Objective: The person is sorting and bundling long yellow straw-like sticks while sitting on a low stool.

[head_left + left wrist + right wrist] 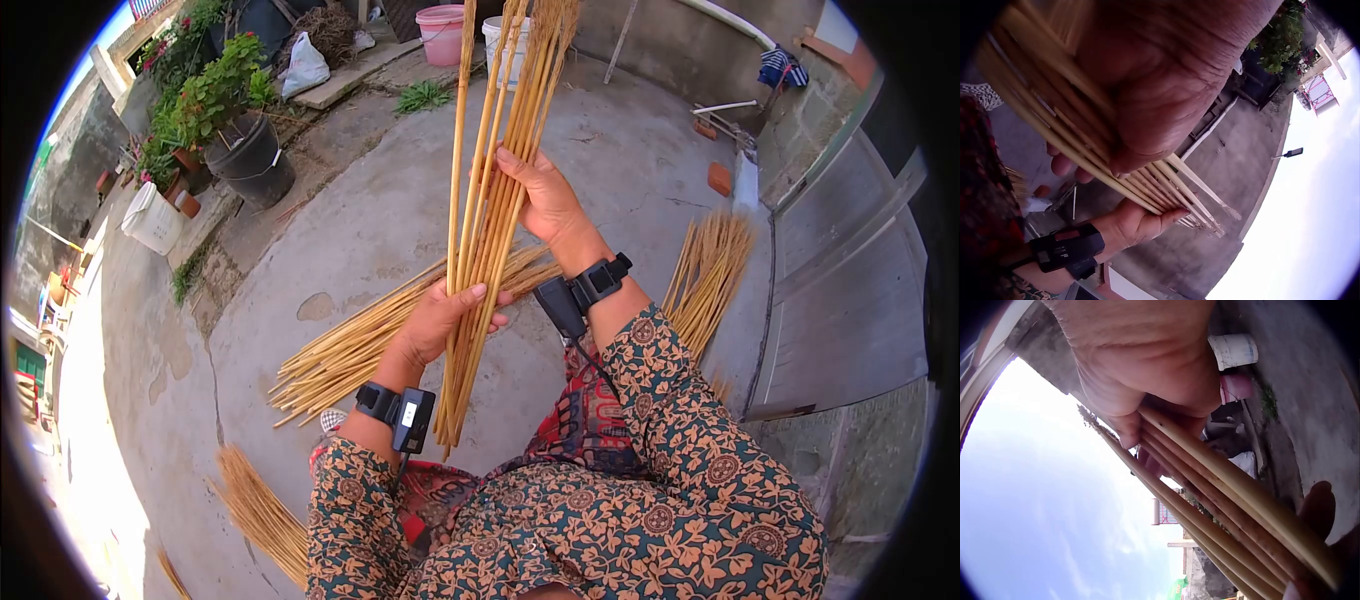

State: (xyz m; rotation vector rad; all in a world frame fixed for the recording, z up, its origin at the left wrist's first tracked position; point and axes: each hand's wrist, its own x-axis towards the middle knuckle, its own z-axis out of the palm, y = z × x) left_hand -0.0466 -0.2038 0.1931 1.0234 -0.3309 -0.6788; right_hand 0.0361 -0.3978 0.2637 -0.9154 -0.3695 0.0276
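Note:
A bundle of long yellow stalks stands nearly upright before the body in the head view, its brushy tops at the upper edge. The left hand grips its lower part, thumb across the front and fingertips showing on the far side. Higher up, the right hand holds the same stalks between thumb and fingers. In the left wrist view, the left hand wraps the stalks, with the right hand farther along them. The right wrist view shows the right hand pinching several stalks.
Behind the held bundle, a pile of stalks lies on the concrete floor. More bundles lie at right and lower left. Buckets, potted plants and a black pot stand at the back; a metal door is at right.

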